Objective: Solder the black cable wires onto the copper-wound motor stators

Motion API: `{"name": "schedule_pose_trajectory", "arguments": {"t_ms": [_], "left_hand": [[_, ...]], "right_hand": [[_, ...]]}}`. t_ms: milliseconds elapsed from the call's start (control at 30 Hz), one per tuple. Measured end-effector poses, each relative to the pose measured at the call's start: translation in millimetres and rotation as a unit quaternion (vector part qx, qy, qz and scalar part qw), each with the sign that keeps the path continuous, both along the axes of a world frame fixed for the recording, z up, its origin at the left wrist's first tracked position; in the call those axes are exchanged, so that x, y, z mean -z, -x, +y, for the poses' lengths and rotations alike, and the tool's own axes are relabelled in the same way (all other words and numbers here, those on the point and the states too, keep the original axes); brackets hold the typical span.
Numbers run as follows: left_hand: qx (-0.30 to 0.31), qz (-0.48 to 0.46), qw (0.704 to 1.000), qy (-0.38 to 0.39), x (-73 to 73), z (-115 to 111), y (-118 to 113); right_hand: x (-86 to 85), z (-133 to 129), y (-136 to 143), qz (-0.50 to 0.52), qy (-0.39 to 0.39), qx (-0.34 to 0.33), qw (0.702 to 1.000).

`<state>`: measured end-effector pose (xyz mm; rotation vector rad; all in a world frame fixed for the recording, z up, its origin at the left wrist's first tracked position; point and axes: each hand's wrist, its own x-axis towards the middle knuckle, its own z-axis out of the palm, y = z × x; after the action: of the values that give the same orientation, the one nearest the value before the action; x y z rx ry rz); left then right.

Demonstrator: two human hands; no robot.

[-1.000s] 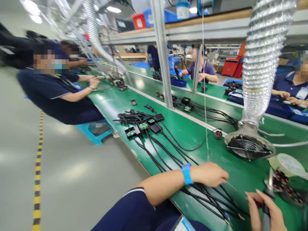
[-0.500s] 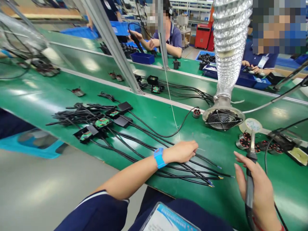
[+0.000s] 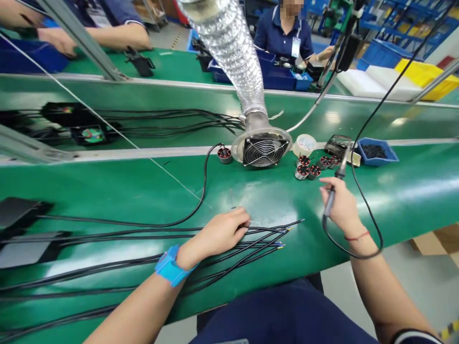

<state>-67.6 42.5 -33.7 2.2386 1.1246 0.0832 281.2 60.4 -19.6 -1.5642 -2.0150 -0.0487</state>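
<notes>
My left hand (image 3: 224, 231), with a blue wrist strap, rests over the black cables (image 3: 136, 262) with its fingers pinched together. A thin pale strand of solder wire (image 3: 163, 168) comes down from the upper left to this hand, and a short end seems to show past the fingertips. The cables' stripped ends, with blue and yellow wires, lie to the right of the fingers. My right hand (image 3: 346, 208) is closed round the grey handle of a soldering iron (image 3: 329, 203), its metal tip pointing up and away. The iron's cord loops over the wrist.
A fume duct with a round fan hood (image 3: 265, 152) stands ahead. Small motors (image 3: 303, 171), a tape roll (image 3: 304, 143) and a blue bin (image 3: 376, 152) lie right of it. Black boxes (image 3: 28, 248) are at left. Co-workers (image 3: 283, 36) sit across the bench.
My view has swung right and closer to the bench. The right hand's fingers have drawn in round the soldering iron. My left hand stays pinched over the cables.
</notes>
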Motion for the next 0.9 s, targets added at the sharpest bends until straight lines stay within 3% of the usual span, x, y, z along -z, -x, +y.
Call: {"name": "schedule_pose_trajectory", "arguments": {"t_ms": [133, 300, 500, 633, 767, 867, 900], "left_hand": [[-0.010, -0.072, 0.997, 0.035, 4.0, -1, 0], [-0.066, -0.135, 0.987, 0.053, 5.8, 2, -2], [-0.141, -0.196, 0.966, 0.098, 2.5, 4, -2], [-0.183, -0.231, 0.951, 0.093, 5.8, 15, -9], [-0.228, -0.240, 0.940, 0.086, 0.3, 26, -35], [-0.228, -0.227, 0.945, 0.059, -9.4, 36, -67], [-0.220, -0.218, 0.949, 0.051, -10.4, 42, -76]], "right_hand": [[30.1, 37, 12, -0.001, 0.046, -0.030, 0.998], [38.6, 61, 23, 0.038, 0.057, -0.050, 0.996], [43.0, 30, 49, 0.099, 0.062, -0.177, 0.977], [52.3, 16, 60, 0.139, 0.075, -0.197, 0.968], [51.5, 17, 63, 0.185, 0.083, -0.199, 0.959], [48.2, 16, 56, 0.228, 0.055, -0.213, 0.949], [51.1, 18, 50, 0.246, 0.038, -0.188, 0.950]]}}
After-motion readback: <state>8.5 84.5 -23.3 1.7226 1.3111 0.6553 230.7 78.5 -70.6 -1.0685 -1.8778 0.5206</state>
